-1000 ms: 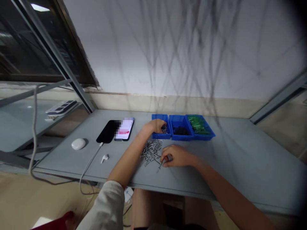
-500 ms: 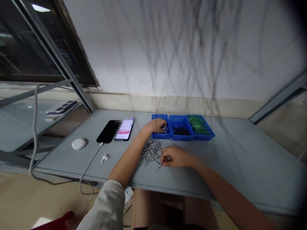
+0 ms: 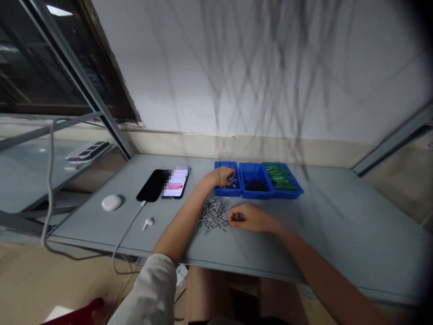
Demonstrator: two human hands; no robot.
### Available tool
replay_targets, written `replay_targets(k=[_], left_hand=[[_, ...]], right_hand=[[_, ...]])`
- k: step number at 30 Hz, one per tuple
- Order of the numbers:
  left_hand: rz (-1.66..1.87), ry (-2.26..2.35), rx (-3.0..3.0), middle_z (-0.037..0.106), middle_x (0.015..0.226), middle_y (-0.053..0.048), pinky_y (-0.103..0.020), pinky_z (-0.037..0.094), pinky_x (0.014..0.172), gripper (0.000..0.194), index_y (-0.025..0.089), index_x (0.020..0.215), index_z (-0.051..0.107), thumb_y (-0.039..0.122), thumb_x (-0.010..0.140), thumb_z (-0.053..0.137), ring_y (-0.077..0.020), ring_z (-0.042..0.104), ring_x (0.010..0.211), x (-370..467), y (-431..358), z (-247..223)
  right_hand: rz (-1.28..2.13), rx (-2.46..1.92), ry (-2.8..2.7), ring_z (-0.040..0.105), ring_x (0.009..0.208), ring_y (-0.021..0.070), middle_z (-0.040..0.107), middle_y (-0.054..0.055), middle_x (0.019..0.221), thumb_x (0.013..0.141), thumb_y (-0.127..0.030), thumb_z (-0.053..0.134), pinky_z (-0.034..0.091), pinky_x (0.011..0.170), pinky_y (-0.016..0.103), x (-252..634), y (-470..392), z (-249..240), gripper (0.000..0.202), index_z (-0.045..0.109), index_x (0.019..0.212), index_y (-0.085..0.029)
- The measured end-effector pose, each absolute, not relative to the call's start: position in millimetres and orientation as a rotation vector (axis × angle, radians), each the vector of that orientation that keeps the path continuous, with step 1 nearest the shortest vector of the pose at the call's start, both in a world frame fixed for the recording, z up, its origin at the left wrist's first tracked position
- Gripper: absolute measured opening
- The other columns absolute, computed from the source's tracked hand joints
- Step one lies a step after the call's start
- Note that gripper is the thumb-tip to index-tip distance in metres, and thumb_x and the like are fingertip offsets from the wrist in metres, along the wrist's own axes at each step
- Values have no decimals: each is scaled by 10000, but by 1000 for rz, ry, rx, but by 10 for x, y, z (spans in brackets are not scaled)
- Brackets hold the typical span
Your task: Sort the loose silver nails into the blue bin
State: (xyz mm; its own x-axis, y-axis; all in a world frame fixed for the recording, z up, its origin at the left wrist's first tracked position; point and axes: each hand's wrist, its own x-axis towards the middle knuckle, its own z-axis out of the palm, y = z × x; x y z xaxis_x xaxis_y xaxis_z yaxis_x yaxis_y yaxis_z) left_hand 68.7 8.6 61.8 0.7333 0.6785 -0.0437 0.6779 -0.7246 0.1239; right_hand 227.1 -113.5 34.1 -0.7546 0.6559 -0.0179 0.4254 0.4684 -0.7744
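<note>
My left hand (image 3: 222,176) reaches into the left blue bin (image 3: 219,192), its fingers curled around several slim silver metal pins (image 3: 232,180) that show at the fingertips. A loose heap of similar silver pins (image 3: 212,213) lies on the grey table in front of that bin. Just right of the heap is my right hand (image 3: 248,217), thumb and fingers closed together. Whatever it may hold is hidden by the fingers.
The middle blue bin (image 3: 254,194) holds dark pieces; the right blue bin (image 3: 287,194) holds green ones. To the left lie two phones, one black (image 3: 149,186) and one with a lit screen (image 3: 176,183), a white case (image 3: 111,202), an earbud (image 3: 148,223) and a white cable (image 3: 126,230).
My right hand has moved slightly up from the table's front edge. The pin that stuck out below its fingertips no longer shows there. My left hand stays in the bin.
</note>
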Motion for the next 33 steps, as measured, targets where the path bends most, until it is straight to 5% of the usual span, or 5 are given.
replay_targets(k=[9, 18, 24, 33], left_hand=[[80, 1144, 2776, 672, 998, -89, -285, 448, 759, 375, 137, 1090, 578, 240, 735, 635, -214, 615, 902, 682, 130, 581], [129, 1397, 2822, 651, 1077, -136, -318, 467, 794, 493, 149, 1304, 421, 169, 818, 501, -242, 622, 978, 716, 33, 580], [32, 1482, 2829, 648, 1068, -128, -324, 461, 803, 300, 157, 1123, 573, 184, 870, 415, -234, 621, 969, 768, 0, 585], [113, 1489, 2965, 599, 1148, -167, -436, 367, 930, 398, 115, 1042, 639, 416, 852, 459, -303, 520, 1088, 807, -39, 596]], right_hand=[[1325, -1046, -1943, 543, 548, 112, 634, 12, 622, 710, -382, 700, 438, 531, 235, 2322, -1074, 431, 232, 691, 729, -151], [1280, -999, -1475, 493, 464, 83, 668, 16, 655, 667, -438, 732, 426, 458, 232, 2375, -1018, 512, 280, 664, 729, -173], [1273, -1000, -1358, 455, 434, 73, 658, 10, 630, 649, -426, 744, 397, 436, 229, 2386, -1008, 521, 270, 663, 710, -176], [1257, -1003, -1313, 428, 435, 68, 643, 1, 622, 655, -399, 732, 368, 429, 228, 2377, -1024, 546, 240, 660, 718, -179]])
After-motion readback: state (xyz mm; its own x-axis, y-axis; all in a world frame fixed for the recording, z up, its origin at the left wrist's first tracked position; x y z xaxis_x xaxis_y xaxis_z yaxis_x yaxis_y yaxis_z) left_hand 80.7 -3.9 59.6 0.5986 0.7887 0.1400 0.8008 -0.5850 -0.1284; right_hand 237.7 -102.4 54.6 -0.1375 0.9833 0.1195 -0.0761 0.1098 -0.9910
